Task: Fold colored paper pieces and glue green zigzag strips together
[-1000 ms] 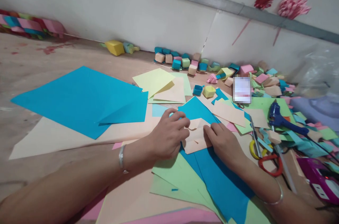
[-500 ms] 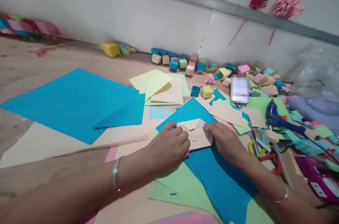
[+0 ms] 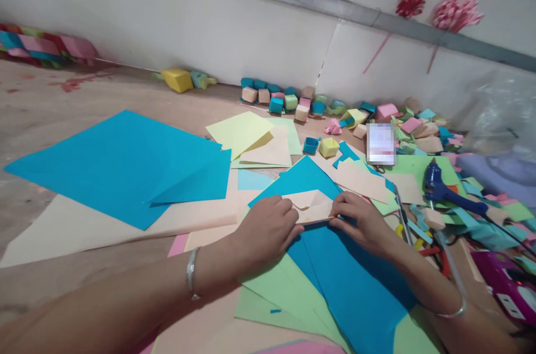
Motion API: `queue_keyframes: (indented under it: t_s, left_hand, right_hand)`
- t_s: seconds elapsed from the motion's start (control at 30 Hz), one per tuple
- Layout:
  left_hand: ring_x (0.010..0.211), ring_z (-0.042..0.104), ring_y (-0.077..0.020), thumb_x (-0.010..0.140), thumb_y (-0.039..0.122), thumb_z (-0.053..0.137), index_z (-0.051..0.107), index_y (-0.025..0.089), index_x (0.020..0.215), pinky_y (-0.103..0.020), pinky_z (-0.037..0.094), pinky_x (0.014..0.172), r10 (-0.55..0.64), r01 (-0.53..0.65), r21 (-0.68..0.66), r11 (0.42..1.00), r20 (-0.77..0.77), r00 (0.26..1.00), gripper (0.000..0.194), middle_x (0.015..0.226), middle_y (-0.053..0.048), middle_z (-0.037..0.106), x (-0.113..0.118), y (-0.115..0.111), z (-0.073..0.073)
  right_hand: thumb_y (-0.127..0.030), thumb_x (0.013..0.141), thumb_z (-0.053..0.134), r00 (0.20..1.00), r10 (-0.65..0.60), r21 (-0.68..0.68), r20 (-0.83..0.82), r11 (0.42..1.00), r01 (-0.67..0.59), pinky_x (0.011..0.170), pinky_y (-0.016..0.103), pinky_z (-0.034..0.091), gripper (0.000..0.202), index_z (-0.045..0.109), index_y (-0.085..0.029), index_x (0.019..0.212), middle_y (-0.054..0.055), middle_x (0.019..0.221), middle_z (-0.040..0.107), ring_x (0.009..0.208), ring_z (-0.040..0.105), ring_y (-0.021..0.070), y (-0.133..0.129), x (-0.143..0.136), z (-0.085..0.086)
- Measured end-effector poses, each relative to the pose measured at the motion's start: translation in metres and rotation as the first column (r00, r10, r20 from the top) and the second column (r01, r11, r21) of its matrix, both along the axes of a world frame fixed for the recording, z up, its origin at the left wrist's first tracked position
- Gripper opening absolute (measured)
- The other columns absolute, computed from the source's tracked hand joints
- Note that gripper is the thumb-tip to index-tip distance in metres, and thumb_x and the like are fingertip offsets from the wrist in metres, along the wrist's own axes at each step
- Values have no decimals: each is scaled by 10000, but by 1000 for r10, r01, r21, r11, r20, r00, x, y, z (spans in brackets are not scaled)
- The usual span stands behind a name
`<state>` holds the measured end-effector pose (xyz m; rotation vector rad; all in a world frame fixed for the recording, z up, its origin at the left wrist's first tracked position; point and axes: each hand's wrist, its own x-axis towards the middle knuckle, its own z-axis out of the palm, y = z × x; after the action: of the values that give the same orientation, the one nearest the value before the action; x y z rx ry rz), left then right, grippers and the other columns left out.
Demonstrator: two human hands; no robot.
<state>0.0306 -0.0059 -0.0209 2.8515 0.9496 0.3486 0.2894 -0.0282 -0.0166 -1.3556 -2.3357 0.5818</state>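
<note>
Between my hands is a small folded sheet of peach paper (image 3: 312,207), its near edge turned up in a crease and a flap showing on top. My left hand (image 3: 270,231) grips its left end, fingers curled over it. At the right end, my right hand (image 3: 362,220) pinches the near corner between thumb and fingers. Beneath it lies blue paper (image 3: 355,281), spreading towards me over light green sheets (image 3: 288,292).
Large blue sheets (image 3: 117,170) lie at the left. Small paper boxes (image 3: 276,104) line the wall. On the right are a blue glue gun (image 3: 439,186), red-handled scissors (image 3: 444,259), paper scraps (image 3: 494,225) and a magenta power strip (image 3: 502,287).
The near edge of the peach paper is now folded up, making it narrower. My right hand has shifted down to its near corner, and my left fingers press lower along it.
</note>
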Motion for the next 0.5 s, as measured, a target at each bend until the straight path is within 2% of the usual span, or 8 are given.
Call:
queue_keyframes:
  t_s: [0.1,0.27,0.5]
  left_hand:
    - [702,519,-218,997,338,402,589,169,749,-344,338,604,64,-64,-57,996,1,998,353,777,-72,616,0,2,-1]
    - [673,531,-214,969,380,470,588,172,686,-327,318,586,152,-160,-113,981,-78,985,370,700,-58,607,0,4,6]
    - [766,570,-251,903,548,555,596,154,804,-327,328,606,226,-260,-153,953,-205,952,409,829,-85,634,4,1,14]
  right_hand:
    - [-272,937,565,999,-37,-25,-10,999,37,726,301,469,156,620,-200,810,33,841,603,805,583,169,2,-1,-3]
    - [-328,920,592,980,-121,112,156,988,105,708,323,435,232,559,-194,733,32,781,590,777,562,192,6,-1,-10]
    - [-341,907,611,961,-144,152,236,982,110,703,323,416,256,529,-201,708,31,766,583,767,562,201,8,-2,-12]
